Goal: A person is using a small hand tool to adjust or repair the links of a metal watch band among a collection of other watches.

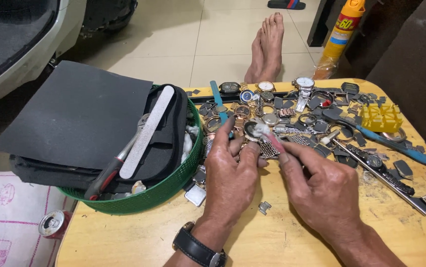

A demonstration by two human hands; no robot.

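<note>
My left hand (pixel 230 173) pinches a small round watch case with a mesh strap (pixel 260 141) over the wooden table (pixel 138 237). My right hand (pixel 316 190) holds a thin pink-handled stick (pixel 276 142) whose white cotton tip (pixel 261 129) rests on the watch face. A black-strapped wristwatch (pixel 195 247) is on my left wrist. A small metal strap link (pixel 264 206) lies on the table between my wrists.
Several watches, cases and straps litter the table's far side, with a yellow block (pixel 381 117) and a blue-handled tool (pixel 401 146). A green basket (pixel 163 193) at left holds dark sheets, a nail file (pixel 146 131) and pliers. A spray can (pixel 341 34), bare feet (pixel 267 47) and a drink can (pixel 52 223) lie beyond.
</note>
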